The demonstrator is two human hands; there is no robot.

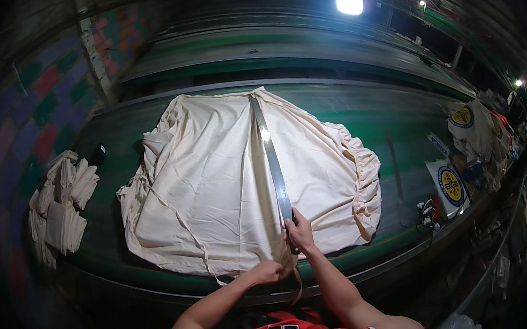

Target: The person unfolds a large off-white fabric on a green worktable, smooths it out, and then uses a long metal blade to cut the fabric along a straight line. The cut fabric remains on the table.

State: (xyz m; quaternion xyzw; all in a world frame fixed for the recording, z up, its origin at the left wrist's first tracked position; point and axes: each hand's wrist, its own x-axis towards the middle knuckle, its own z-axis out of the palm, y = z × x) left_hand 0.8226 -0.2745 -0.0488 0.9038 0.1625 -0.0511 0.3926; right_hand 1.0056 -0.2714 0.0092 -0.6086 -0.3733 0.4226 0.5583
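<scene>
The right hand [301,231] has its fingers wrapped around the dark near end of a long metal strip [271,154]. From those fingers the strip runs away from the person, its long axis leaning slightly left, over the cream cloth [215,174] spread on the green table [408,153]. The cloth lies beyond and to both sides of them. The left hand [269,271] is lower and left, fingers curled at the cloth's near edge; whether they pinch it, I cannot tell. The right hand is nearer the strip.
</scene>
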